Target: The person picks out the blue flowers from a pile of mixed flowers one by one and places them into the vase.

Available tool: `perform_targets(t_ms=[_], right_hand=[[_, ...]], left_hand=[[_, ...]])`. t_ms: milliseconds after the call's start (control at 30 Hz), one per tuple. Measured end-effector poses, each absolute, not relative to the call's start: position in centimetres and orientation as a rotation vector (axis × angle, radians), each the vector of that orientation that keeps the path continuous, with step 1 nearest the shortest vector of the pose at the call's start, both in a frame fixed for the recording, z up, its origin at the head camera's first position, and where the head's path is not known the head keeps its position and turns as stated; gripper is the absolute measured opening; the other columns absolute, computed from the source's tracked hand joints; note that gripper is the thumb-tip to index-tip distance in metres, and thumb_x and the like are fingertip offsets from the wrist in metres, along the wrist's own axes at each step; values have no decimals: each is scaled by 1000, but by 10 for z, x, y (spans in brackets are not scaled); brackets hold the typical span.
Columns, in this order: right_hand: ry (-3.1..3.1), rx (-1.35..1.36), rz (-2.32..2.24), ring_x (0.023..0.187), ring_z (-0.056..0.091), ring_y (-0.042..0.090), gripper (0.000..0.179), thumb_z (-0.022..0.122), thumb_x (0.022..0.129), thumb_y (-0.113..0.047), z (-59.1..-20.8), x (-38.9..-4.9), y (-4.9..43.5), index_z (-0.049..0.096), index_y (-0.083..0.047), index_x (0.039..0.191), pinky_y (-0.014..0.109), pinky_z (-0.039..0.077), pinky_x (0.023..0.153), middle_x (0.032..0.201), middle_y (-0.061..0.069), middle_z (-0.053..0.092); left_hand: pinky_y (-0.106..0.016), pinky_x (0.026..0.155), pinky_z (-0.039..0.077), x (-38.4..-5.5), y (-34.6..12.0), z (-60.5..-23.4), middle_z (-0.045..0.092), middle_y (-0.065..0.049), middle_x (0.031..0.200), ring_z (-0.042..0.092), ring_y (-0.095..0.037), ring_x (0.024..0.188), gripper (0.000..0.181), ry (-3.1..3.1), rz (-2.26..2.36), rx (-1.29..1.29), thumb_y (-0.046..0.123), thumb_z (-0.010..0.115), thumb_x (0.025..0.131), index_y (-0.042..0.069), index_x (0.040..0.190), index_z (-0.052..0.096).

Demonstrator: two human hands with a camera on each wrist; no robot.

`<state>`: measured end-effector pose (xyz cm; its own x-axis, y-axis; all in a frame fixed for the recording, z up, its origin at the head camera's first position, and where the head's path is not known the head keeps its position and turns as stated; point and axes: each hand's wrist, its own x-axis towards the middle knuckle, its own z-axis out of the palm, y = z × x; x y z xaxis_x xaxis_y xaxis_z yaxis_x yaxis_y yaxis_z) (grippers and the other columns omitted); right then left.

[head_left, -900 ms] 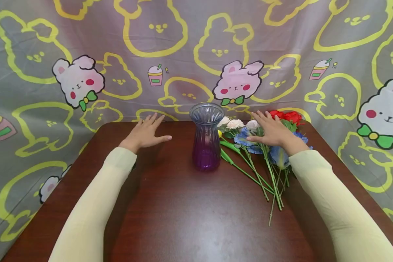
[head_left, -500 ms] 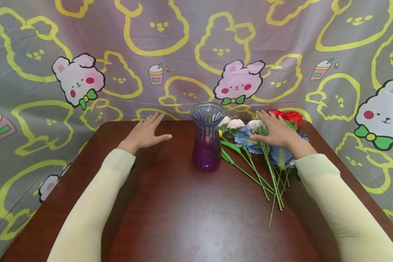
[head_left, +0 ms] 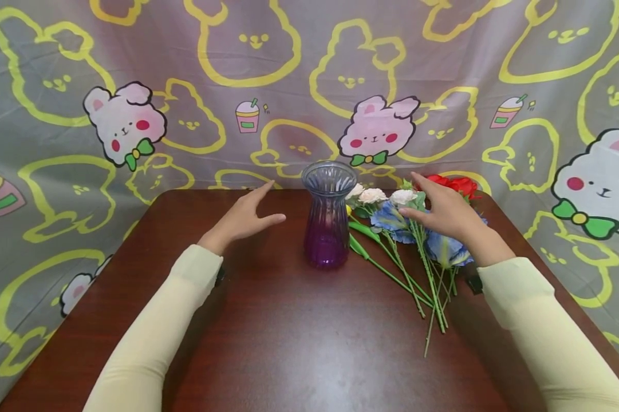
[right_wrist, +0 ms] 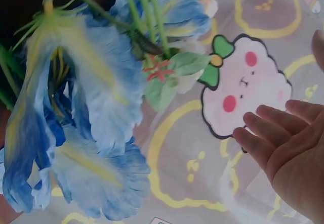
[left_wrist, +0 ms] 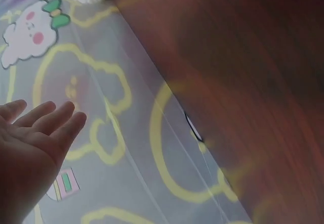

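A ribbed glass vase (head_left: 327,223), clear blue-grey at the flared top and purple toward the base, stands upright on the brown table. To its left my left hand (head_left: 244,214) is held over the table, thumb apart from the fingers, holding nothing. My right hand (head_left: 445,209) hovers over the flowers at the right, its fingers extended and nothing in its grasp. Those flowers include blue irises (head_left: 445,249), cream roses (head_left: 373,195) and red blooms (head_left: 461,186), their green stems pointing toward me. In the right wrist view a blue iris (right_wrist: 91,82) fills the left side, apart from my fingers (right_wrist: 263,128).
The brown wooden table (head_left: 288,343) ends at the back against a grey curtain (head_left: 288,46) printed with yellow outlines and rabbits. Green stems (head_left: 433,286) spread across the table right of the vase. A dark band (head_left: 475,284) shows at my right wrist.
My left hand has moved slightly right, toward the vase, and turned more edge-on. My right hand has drifted a little right and turned likewise. The vase and flowers stay in place.
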<state>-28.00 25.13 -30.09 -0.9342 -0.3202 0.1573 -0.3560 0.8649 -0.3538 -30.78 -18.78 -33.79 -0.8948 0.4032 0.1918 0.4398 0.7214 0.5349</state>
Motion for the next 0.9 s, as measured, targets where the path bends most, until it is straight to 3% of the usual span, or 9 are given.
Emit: perform_targets(t_ms=[100, 233, 467, 667, 900], right_hand=[[-2916, 503, 570, 116, 51, 44, 92, 66, 88, -53, -299, -273, 249, 21, -7, 154, 65, 37, 97, 145, 23, 41], [-2877, 462, 533, 116, 50, 46, 83, 68, 89, -46, -299, -263, 247, 33, -1, 149, 65, 38, 95, 137, 26, 49], [-2874, 343, 531, 97, 61, 39, 59, 69, 90, -40, -303, -242, 249, 58, 7, 125, 58, 49, 80, 108, 26, 65], [-2953, 304, 515, 73, 64, 29, 42, 73, 88, -30, -315, -232, 252, 68, 8, 106, 47, 53, 62, 85, 16, 69], [-3067, 285, 478, 66, 62, 25, 33, 76, 85, -28, -334, -229, 253, 73, 4, 90, 41, 51, 56, 79, 12, 69]], left_hand=[[-48, 112, 27, -305, -178, -341, 28, -5, 157, 29, -26, 141, 95, -2798, -1013, -745, 60, 66, 84, 21, 156, 19], [-44, 110, 33, -303, -163, -345, 38, -11, 151, 39, -28, 136, 92, -2711, -1129, -826, 51, 71, 84, 15, 155, 24], [-39, 108, 36, -299, -134, -351, 43, -14, 147, 43, -26, 133, 91, -2663, -1262, -884, 41, 76, 84, 11, 154, 27], [-42, 105, 39, -299, -116, -355, 44, -13, 146, 45, -25, 131, 91, -2619, -1375, -888, 32, 80, 82, 11, 153, 27], [-40, 105, 40, -298, -106, -364, 45, -12, 146, 46, -23, 130, 93, -2581, -1474, -884, 28, 82, 80, 10, 152, 26]])
